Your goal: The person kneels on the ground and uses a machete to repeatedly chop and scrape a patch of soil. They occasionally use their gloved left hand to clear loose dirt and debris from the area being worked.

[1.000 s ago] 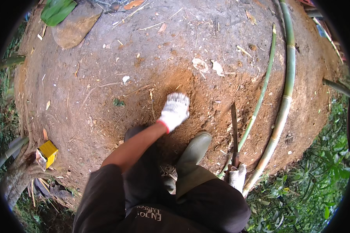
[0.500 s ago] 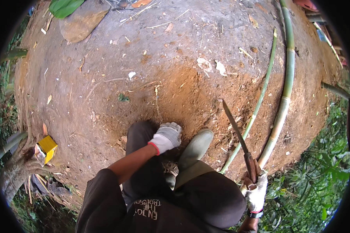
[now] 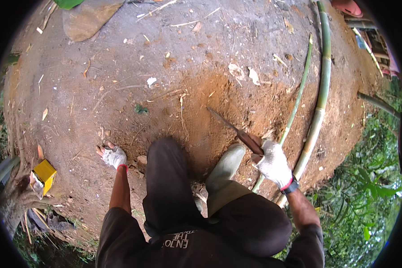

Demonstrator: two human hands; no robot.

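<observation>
My right hand (image 3: pixel 273 164), in a white knit glove with a dark wristwatch behind it, is closed round the brown wooden handle of a machete (image 3: pixel 222 119). The blade reaches forward and left over the dirt, past the toe of my boot (image 3: pixel 230 161). To my left, my left hand (image 3: pixel 113 156) is held out beside my knee, fingers apart with nothing in them; its glove leaves the fingertips bare. A thin green bamboo stem (image 3: pixel 297 100) runs behind the right hand, and a thicker bamboo pole (image 3: pixel 322 85) lies alongside it.
Bare brown dirt carries scattered dry leaves and twigs. A yellow box (image 3: pixel 44 175) stands at the left near tree roots (image 3: pixel 14 194). A flat stone (image 3: pixel 87 20) lies at the far left. Green plants (image 3: pixel 357 196) border the right side.
The left hand has moved from between my knees out to the left, its fingers spreading. The right hand has swung forward and inward with the machete, whose tip now points farther left.
</observation>
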